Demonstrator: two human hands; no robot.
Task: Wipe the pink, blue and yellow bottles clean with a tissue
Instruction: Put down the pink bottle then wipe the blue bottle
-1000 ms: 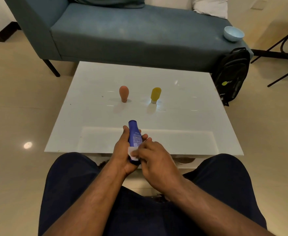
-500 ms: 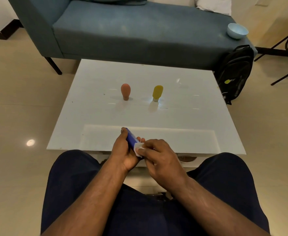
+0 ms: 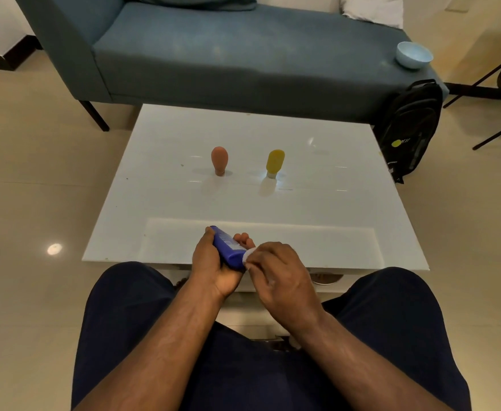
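Glossy white rectangular worktop (image 3: 317, 209) stands on a beige tiled floor (image 3: 35, 203), in front of a blue-grey upholstered sofa (image 3: 243, 54). At the near edge of the worktop, the left hand (image 3: 210, 262) grips a dark blue plastic bottle (image 3: 228, 249): thumb on the left side, fingers curled round the right side with their tips showing beyond it. The bottle is tilted, its far end pointing up and to the left. The right hand (image 3: 278, 274) has its fingers curled and pinches a small white tissue (image 3: 248, 256) against the lower right end of the blue bottle. Both hands are held just above the near edge, over the person's dark navy trousers (image 3: 124, 336).

Further back on the worktop, a pink bulb-shaped bottle (image 3: 219, 160) and a yellow rounded bottle (image 3: 275, 163) stand upright on their narrow ends, side by side and apart from each other.

A pale blue bowl (image 3: 413, 55) sits on the right end of the sofa. A black backpack (image 3: 410, 129) leans against the sofa's right end, just beside the worktop's far right corner. A white cushion (image 3: 373, 10) lies at the back of the sofa.
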